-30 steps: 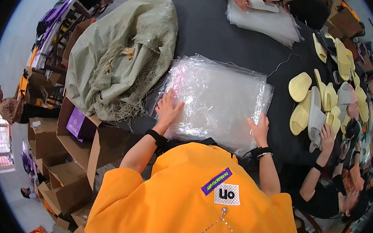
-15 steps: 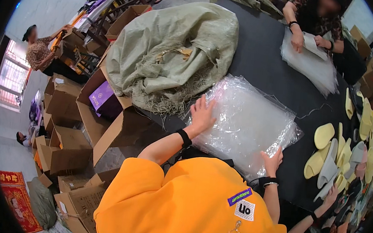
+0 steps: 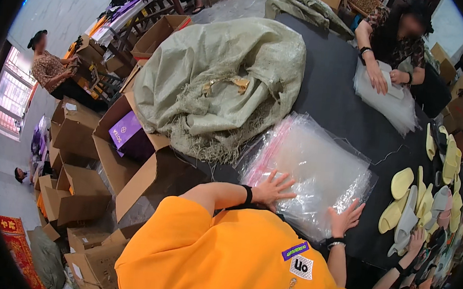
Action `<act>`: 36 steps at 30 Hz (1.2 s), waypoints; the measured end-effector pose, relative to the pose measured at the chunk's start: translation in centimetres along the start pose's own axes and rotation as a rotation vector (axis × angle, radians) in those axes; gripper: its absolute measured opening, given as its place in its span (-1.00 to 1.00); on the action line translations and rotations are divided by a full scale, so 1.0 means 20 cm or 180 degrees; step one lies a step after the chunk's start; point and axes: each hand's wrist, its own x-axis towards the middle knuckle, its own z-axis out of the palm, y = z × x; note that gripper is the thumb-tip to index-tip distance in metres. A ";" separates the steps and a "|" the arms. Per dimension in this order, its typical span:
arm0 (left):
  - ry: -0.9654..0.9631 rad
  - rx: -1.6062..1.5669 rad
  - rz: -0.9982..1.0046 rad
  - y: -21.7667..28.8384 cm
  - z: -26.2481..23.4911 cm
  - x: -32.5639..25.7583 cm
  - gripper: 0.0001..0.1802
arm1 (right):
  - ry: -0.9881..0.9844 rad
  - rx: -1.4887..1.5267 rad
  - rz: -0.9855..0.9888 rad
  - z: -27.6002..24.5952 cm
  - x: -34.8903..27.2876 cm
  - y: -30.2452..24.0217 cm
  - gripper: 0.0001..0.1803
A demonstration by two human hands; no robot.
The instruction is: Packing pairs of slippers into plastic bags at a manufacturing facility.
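Observation:
A stack of clear plastic bags (image 3: 316, 167) with a pink strip along its left edge lies on the black tabletop right before me. My left hand (image 3: 275, 190) rests on the near left part of the stack, fingers spread. On its near right part lies my right hand (image 3: 345, 217), fingers stretched out and a little apart. Neither hand grips anything. Just beyond the bags' left edge sits a large pale green woven sack (image 3: 219, 89) with a frayed, crumpled mouth.
Across the table a co-worker's hand (image 3: 377, 77) presses on another pile of clear bags (image 3: 387, 102). Yellow slippers (image 3: 392, 214) and grey slippers (image 3: 408, 218) crowd the right edge, near another person's hand (image 3: 416, 240). Open cardboard boxes (image 3: 78, 195) stand at the left, one holding a purple box (image 3: 129, 134).
My left hand has slid nearer, from the stack's left edge to its near side, uncovering the pink strip. My right hand has shifted slightly down and right, its fingers spreading.

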 end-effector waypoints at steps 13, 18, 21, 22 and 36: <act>-0.0089 -0.3342 -0.0506 -0.49 -0.67 0.04 -0.50 | -0.1477 0.0107 -0.2047 0.14 -0.25 -0.09 -0.15; 0.2462 0.0054 -0.2814 -1.40 -0.85 -0.36 -0.57 | -0.1577 -0.0113 -0.1956 0.14 -0.23 -0.09 -0.11; 0.1494 0.0062 -0.4967 -1.70 -0.75 -0.68 0.03 | -0.1817 -0.0081 -0.1790 0.12 -0.21 -0.11 -0.08; 0.1256 -0.0172 -0.5258 -1.75 -0.69 -0.78 0.07 | -0.1882 -0.0034 -0.1811 0.12 -0.20 -0.09 -0.08; 0.3917 -0.4867 -0.2979 -1.75 -1.05 -0.91 -0.76 | -0.2888 0.1476 -0.1362 -0.16 0.17 -0.34 -0.33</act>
